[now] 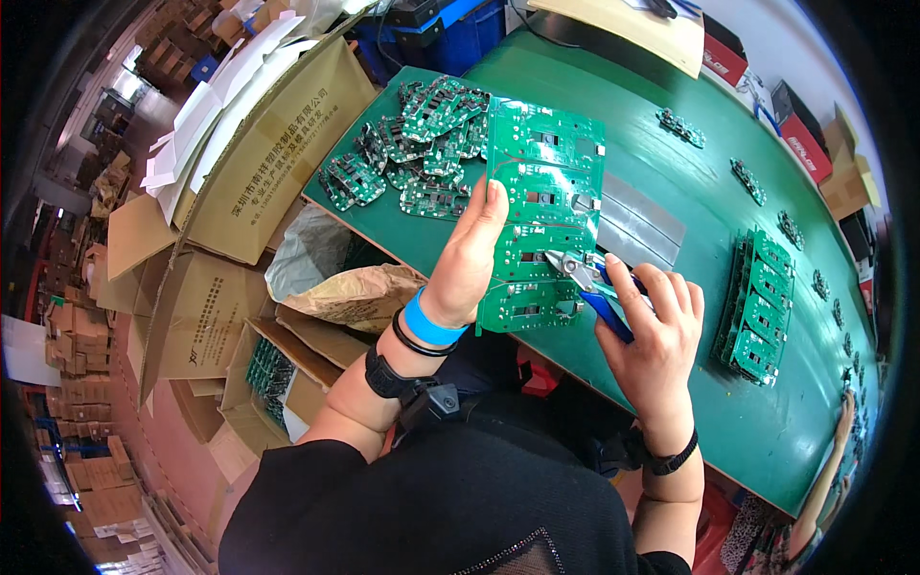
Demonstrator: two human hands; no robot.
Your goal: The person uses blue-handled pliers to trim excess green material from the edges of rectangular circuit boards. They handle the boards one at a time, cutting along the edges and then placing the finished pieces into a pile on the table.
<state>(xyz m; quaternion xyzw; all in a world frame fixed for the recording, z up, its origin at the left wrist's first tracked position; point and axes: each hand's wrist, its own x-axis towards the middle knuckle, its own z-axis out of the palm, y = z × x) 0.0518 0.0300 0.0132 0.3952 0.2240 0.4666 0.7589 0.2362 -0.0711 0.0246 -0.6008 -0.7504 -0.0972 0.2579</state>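
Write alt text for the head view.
A person's left hand holds a green circuit-board panel; the right hand holds blue-handled cutters at it. On the green table, small boards lie heaped left, a stack of panels right.

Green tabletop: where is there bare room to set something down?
Bare: between the grey sheet and the stacked panels, and between those panels and the near table edge. Crowded: the left end, heaped with small boards.

The circuit-board panel (546,177) hides fingers of your left hand (468,257); beyond your right hand (659,331), a co-worker (818,489) is cut off.
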